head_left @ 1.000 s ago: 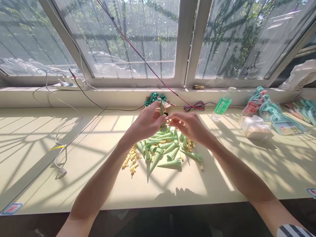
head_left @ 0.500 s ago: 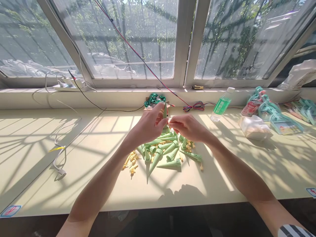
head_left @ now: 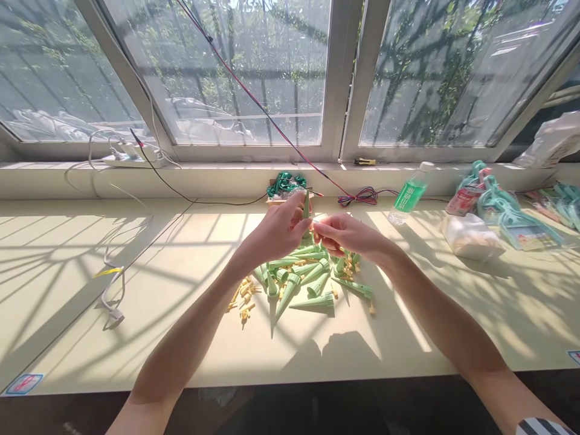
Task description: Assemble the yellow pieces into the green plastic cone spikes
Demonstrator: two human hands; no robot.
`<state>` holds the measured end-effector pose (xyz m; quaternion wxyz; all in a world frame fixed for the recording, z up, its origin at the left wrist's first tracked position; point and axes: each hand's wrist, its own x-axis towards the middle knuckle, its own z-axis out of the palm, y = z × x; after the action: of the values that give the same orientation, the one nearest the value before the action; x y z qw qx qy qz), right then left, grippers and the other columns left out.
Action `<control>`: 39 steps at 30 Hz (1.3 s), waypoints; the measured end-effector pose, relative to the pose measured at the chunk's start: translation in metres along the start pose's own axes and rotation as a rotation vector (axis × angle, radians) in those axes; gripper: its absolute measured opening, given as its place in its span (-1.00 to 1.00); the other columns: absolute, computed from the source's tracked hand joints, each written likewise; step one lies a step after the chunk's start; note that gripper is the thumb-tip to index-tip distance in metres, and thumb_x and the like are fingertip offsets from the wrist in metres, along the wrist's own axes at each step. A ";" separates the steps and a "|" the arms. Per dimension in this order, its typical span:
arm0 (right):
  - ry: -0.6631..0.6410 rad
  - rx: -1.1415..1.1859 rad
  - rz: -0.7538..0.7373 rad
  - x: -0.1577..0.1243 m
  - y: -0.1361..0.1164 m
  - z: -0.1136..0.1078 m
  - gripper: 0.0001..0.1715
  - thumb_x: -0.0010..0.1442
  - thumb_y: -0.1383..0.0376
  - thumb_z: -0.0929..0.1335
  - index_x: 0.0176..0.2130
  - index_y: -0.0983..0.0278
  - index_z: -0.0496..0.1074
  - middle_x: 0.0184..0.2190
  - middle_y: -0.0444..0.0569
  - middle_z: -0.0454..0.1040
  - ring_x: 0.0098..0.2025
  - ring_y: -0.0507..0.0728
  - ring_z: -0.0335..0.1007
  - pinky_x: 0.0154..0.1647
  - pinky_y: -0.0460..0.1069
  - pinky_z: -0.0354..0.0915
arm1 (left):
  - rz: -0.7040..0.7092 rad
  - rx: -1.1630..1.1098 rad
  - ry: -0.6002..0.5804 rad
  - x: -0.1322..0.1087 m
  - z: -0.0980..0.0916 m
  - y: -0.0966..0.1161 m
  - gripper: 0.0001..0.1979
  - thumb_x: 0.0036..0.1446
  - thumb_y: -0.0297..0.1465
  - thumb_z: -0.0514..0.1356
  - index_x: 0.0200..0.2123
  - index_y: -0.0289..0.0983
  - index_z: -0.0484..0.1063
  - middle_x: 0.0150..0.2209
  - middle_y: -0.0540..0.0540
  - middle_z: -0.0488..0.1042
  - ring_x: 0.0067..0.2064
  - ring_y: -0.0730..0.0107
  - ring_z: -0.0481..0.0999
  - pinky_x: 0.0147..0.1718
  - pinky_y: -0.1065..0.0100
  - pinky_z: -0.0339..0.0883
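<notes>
My left hand [head_left: 281, 228] is closed round a green cone [head_left: 307, 205] that points upward above the pile. Close to its right side, my right hand [head_left: 343, 232] pinches something small and pale that I cannot make out. Beneath both hands lies a heap of green cones [head_left: 287, 293] on the cream table [head_left: 217, 362]. Small yellow pieces [head_left: 246, 296] are scattered left of the heap, and more yellow pieces [head_left: 352, 263] sit at its right side, partly among the cones.
Behind the hands is a small box with green material [head_left: 285, 183]. Coiled wire [head_left: 362, 196], a bottle [head_left: 410, 193], a white packet [head_left: 471, 234] and turquoise items [head_left: 512, 208] stand further right. A white cable [head_left: 111, 296] and a power strip [head_left: 131, 158] are on the left.
My right hand has shifted slightly right, away from the cone, and its fingers are lower. The left hand keeps its hold on the cone. The whole view has moved a little.
</notes>
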<state>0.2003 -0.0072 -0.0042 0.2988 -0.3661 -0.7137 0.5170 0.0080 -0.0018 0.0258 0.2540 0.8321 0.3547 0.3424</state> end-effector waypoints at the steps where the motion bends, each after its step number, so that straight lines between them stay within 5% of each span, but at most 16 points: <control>1: 0.022 -0.063 -0.021 -0.001 -0.001 0.000 -0.45 0.29 -0.10 0.24 -0.40 0.31 0.36 -0.68 -0.26 0.20 -0.68 -0.07 0.15 -0.65 -0.14 0.08 | -0.010 -0.005 -0.044 0.001 -0.001 -0.002 -0.92 0.15 -0.41 0.13 -0.27 -0.22 0.25 -0.51 0.03 0.46 -0.51 0.46 0.42 -0.52 0.43 0.28; 7: 0.127 -0.462 -0.197 -0.004 -0.004 0.001 -0.64 0.28 0.03 0.32 -0.25 0.29 0.40 -0.56 -0.20 0.38 -0.55 -0.02 0.34 -0.48 -0.12 0.17 | -0.069 -0.091 -0.096 0.005 -0.009 -0.010 -0.91 0.17 -0.42 0.12 -0.23 -0.25 0.26 -0.53 0.03 0.43 -0.60 0.56 0.34 -0.64 0.49 0.19; 13: 0.191 -0.537 -0.317 -0.003 -0.001 0.005 -0.64 0.34 0.08 0.26 -0.35 0.29 0.37 -0.57 -0.20 0.36 -0.55 -0.03 0.31 -0.42 -0.10 0.16 | -0.104 -0.178 -0.109 0.004 -0.010 -0.010 -0.89 0.19 -0.39 0.13 -0.21 -0.25 0.26 -0.51 0.02 0.41 -0.60 0.55 0.37 -0.66 0.49 0.23; 18: 0.235 -0.466 -0.252 -0.003 -0.005 0.009 -0.42 0.36 -0.01 0.20 -0.54 0.30 0.29 -0.68 -0.21 0.30 -0.63 -0.06 0.21 -0.47 -0.11 0.13 | -0.082 -0.185 -0.157 0.003 -0.007 -0.006 -0.92 0.22 -0.39 0.10 -0.24 -0.24 0.22 -0.47 -0.01 0.46 -0.59 0.56 0.38 -0.65 0.50 0.25; 28: 0.045 0.044 0.010 0.001 0.004 0.006 -0.38 0.26 -0.14 0.25 -0.52 0.29 0.34 -0.78 -0.29 0.12 -0.77 -0.08 0.00 -0.74 -0.13 -0.02 | -0.075 -0.210 -0.188 0.000 -0.003 -0.001 -0.91 0.22 -0.41 0.10 -0.22 -0.25 0.21 -0.42 -0.05 0.52 -0.59 0.57 0.38 -0.65 0.51 0.25; 33: 0.128 -0.156 -0.096 0.002 0.004 0.008 -0.42 0.30 -0.09 0.23 -0.48 0.30 0.37 -0.74 -0.24 0.25 -0.72 -0.07 0.15 -0.64 -0.13 0.10 | -0.116 -0.212 -0.195 0.002 -0.006 -0.003 -0.93 0.21 -0.42 0.10 -0.24 -0.25 0.22 -0.49 0.00 0.46 -0.60 0.55 0.37 -0.67 0.51 0.21; 39: 0.299 -0.432 -0.250 0.000 0.001 0.007 -0.74 0.19 0.18 0.42 -0.16 0.26 0.41 -0.43 -0.13 0.50 -0.43 0.02 0.43 -0.41 -0.09 0.27 | -0.199 -0.168 -0.145 0.003 -0.012 -0.005 -0.93 0.22 -0.40 0.12 -0.25 -0.24 0.24 -0.55 0.02 0.41 -0.59 0.49 0.40 -0.66 0.47 0.18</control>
<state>0.1947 -0.0107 -0.0074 0.3773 -0.4024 -0.7949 0.2527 -0.0015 0.0063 0.0314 0.3802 0.7912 0.3863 0.2831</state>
